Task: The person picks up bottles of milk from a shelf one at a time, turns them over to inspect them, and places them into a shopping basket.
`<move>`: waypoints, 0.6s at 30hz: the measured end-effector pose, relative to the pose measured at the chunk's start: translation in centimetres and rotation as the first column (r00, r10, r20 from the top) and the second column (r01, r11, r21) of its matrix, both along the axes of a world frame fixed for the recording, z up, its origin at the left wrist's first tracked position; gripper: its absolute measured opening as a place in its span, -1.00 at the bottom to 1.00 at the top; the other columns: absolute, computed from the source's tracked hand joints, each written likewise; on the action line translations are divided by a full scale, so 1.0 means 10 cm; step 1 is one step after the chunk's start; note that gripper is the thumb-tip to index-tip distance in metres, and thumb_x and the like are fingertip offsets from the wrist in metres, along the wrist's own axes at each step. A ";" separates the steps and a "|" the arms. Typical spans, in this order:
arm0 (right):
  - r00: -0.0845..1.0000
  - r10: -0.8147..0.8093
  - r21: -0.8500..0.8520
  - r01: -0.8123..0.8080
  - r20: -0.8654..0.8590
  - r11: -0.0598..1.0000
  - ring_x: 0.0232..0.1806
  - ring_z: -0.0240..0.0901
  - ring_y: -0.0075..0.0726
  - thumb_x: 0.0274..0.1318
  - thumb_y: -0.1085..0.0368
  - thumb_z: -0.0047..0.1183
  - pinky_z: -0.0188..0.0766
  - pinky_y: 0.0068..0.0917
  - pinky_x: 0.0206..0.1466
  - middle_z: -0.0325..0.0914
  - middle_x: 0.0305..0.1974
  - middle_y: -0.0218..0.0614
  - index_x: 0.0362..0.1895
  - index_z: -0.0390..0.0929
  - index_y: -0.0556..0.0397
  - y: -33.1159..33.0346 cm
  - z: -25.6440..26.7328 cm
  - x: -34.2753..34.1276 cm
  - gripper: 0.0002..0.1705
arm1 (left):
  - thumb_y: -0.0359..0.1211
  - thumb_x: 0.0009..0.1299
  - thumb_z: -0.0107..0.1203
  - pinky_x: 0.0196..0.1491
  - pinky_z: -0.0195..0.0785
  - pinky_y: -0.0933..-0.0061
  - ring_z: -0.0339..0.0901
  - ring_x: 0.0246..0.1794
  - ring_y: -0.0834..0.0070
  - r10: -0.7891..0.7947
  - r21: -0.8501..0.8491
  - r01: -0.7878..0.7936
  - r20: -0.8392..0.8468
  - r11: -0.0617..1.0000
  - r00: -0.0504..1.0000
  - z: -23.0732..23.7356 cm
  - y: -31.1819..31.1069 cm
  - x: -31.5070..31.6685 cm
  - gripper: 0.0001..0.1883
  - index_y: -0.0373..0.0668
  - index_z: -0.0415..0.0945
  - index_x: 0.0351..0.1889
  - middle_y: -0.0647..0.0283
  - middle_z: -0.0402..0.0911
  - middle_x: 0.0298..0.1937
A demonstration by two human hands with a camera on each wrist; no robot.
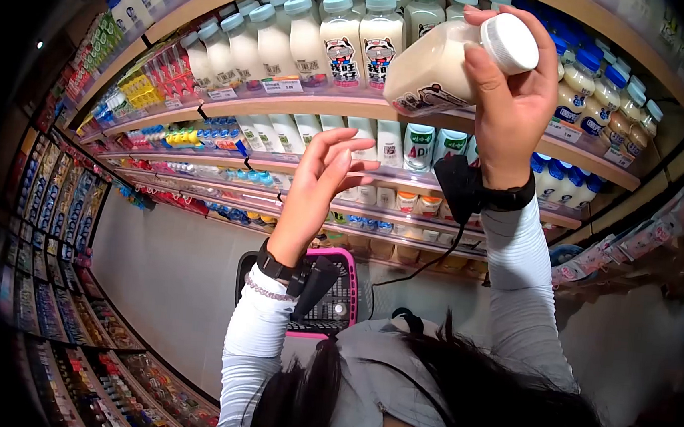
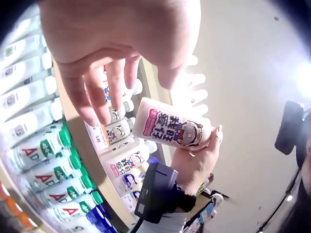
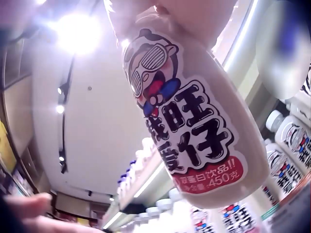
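- Bottle (image 1: 438, 70), one, pale contents, cartoon label, white cap (image 1: 510, 44): held aloft, tilted, cap to the right, before the upper milk shelf.
- Right hand (image 1: 512, 90): grasping the bottle, fingers and thumb wrapped about its cap end.
- Left hand (image 1: 322, 181): holding nothing; fingers extended, slightly bent, before the lower bottles, apart from the held bottle.
- Progress, as judged: picking out appears done, the bottle being off the shelf and in hand; setting it down, wherever that may be, is left.
- Matching bottles (image 1: 378, 44): standing in rows on the shelf, just beyond the held one.
- Shelf edge (image 1: 342, 107): runs left to right behind both hands; the tightest limit on the far side.
- Basket (image 1: 334, 252), pink-rimmed: below, near the left forearm.
- Cable (image 1: 444, 258): hangs below the right wrist, a possible snag.
- Floor (image 1: 171, 236): bare stretch to the left; free room lies nearer the body.
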State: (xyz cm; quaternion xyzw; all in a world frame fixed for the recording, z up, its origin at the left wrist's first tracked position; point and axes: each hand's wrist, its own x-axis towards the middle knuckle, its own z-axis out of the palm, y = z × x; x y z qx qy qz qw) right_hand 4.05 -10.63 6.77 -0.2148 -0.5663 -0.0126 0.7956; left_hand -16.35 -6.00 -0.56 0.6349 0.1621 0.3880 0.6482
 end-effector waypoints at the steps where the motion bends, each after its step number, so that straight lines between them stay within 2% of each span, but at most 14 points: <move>1: 0.987 0.153 -0.021 -0.154 -0.046 0.988 0.02 0.40 -0.23 0.03 0.37 0.10 0.37 -0.37 0.09 0.47 -0.07 -0.10 0.10 0.22 0.16 -0.08 0.00 -0.06 -0.47 | -0.05 0.46 -0.28 0.03 0.35 0.29 0.44 0.03 0.17 -0.017 -0.036 0.017 -0.001 0.999 1.000 0.01 -0.05 0.04 -0.52 -0.21 0.14 0.16 0.00 0.34 0.14; 2: 0.984 0.165 -0.084 -0.170 -0.063 0.982 0.05 0.37 -0.15 0.12 0.29 -0.01 0.33 -0.30 0.13 0.44 -0.06 -0.05 0.12 0.19 0.21 -0.15 -0.03 -0.12 -0.49 | -0.03 0.46 -0.31 0.00 0.40 0.27 0.46 0.01 0.18 -0.094 -0.136 0.111 0.123 0.984 0.988 -0.03 -0.05 0.08 -0.48 -0.24 0.11 0.18 0.00 0.34 0.13; 4: 0.862 0.432 -0.032 -0.455 -0.265 0.890 0.00 0.38 -0.19 -0.09 0.36 0.12 0.32 -0.34 0.09 0.43 -0.09 -0.03 0.11 0.17 0.25 -0.28 -0.08 -0.30 -0.35 | 0.08 0.44 -0.41 -0.01 0.41 0.22 0.44 0.03 0.13 -0.273 -0.264 0.347 0.278 0.900 0.921 -0.02 -0.12 0.12 -0.36 -0.22 0.03 0.27 -0.01 0.34 0.15; 5: 0.872 0.376 -0.091 -0.422 -0.312 0.902 -0.01 0.39 -0.21 -0.09 0.41 0.10 0.32 -0.34 0.09 0.44 -0.11 -0.01 0.10 0.15 0.31 -0.33 -0.10 -0.37 -0.37 | 0.16 0.41 -0.52 -0.02 0.42 0.19 0.44 0.04 0.11 -0.285 -0.308 0.369 0.285 0.877 0.915 0.01 -0.20 0.10 -0.28 -0.21 -0.03 0.32 -0.02 0.34 0.16; 8: 0.700 0.678 -0.062 -0.704 -0.225 0.707 0.02 0.36 -0.20 0.02 0.39 0.03 0.31 -0.39 0.11 0.38 -0.02 -0.01 0.14 0.14 0.31 -0.43 -0.15 -0.42 -0.41 | 0.22 0.38 -0.61 -0.13 0.45 0.22 0.48 -0.03 0.12 -0.400 -0.287 0.529 0.404 0.798 0.823 -0.08 -0.24 -0.01 -0.22 -0.22 0.01 0.30 0.00 0.37 0.13; 9: 0.746 0.619 -0.079 -0.652 -0.245 0.754 0.04 0.35 -0.15 0.07 0.33 -0.02 0.30 -0.33 0.13 0.39 -0.03 -0.01 0.13 0.15 0.29 -0.42 -0.19 -0.45 -0.44 | 0.19 0.40 -0.54 -0.19 0.46 0.26 0.47 -0.02 0.17 -0.365 -0.291 0.504 0.419 0.813 0.831 -0.10 -0.28 -0.04 -0.25 -0.23 0.01 0.30 0.01 0.36 0.14; 11: 0.826 0.493 -0.117 -0.537 -0.275 0.835 0.08 0.33 -0.05 0.16 0.20 -0.11 0.28 -0.21 0.17 0.41 -0.04 -0.01 0.13 0.16 0.25 -0.38 -0.28 -0.50 -0.47 | 0.14 0.41 -0.45 -0.18 0.46 0.27 0.45 0.01 0.21 -0.300 -0.316 0.419 0.362 0.851 0.883 -0.14 -0.36 -0.12 -0.28 -0.24 0.00 0.31 0.01 0.34 0.15; 12: 0.833 0.486 -0.120 -0.529 -0.266 0.840 0.09 0.32 -0.03 0.17 0.17 -0.13 0.26 -0.20 0.18 0.41 -0.03 0.00 0.14 0.14 0.27 -0.35 -0.32 -0.52 -0.45 | 0.12 0.42 -0.41 -0.18 0.46 0.28 0.43 0.02 0.23 -0.269 -0.322 0.376 0.332 0.869 0.904 -0.15 -0.39 -0.15 -0.30 -0.24 0.00 0.31 0.01 0.33 0.16; 13: 0.840 0.478 -0.122 -0.519 -0.257 0.846 0.10 0.31 -0.01 0.17 0.14 -0.15 0.24 -0.18 0.20 0.40 -0.03 0.01 0.15 0.12 0.28 -0.33 -0.36 -0.53 -0.43 | 0.03 0.42 -0.25 -0.14 0.46 0.26 0.40 0.06 0.29 -0.279 -0.283 0.373 0.320 0.884 0.905 -0.17 -0.39 -0.17 -0.33 -0.27 -0.02 0.31 0.03 0.30 0.18; 16: 0.861 0.458 -0.222 -0.501 -0.219 0.836 0.16 0.25 0.04 0.18 0.06 -0.20 0.22 -0.16 0.21 0.34 0.04 0.08 0.19 0.05 0.28 -0.35 -0.36 -0.56 -0.35 | -0.02 0.38 -0.12 -0.05 0.42 0.27 0.37 0.10 0.30 -0.153 -0.287 0.237 0.284 0.928 0.946 -0.21 -0.45 -0.23 -0.30 -0.29 -0.04 0.31 0.06 0.29 0.19; 17: 0.857 0.461 -0.233 -0.509 -0.230 0.829 0.18 0.23 0.04 0.20 0.04 -0.23 0.22 -0.15 0.21 0.31 0.07 0.11 0.20 0.04 0.28 -0.35 -0.35 -0.61 -0.35 | -0.02 0.30 0.02 0.06 0.33 0.33 0.34 0.11 0.36 -0.032 -0.309 0.127 0.295 0.942 0.955 -0.20 -0.51 -0.21 -0.27 -0.31 0.03 0.26 0.08 0.30 0.16; 18: 0.852 0.465 -0.244 -0.516 -0.241 0.821 0.19 0.21 0.05 0.21 0.02 -0.26 0.21 -0.15 0.21 0.29 0.09 0.13 0.21 0.02 0.28 -0.35 -0.34 -0.65 -0.34 | -0.02 0.27 0.06 0.08 0.29 0.35 0.33 0.11 0.37 0.029 -0.247 0.041 0.273 0.968 0.962 -0.21 -0.50 -0.23 -0.26 -0.31 0.06 0.24 0.08 0.31 0.14</move>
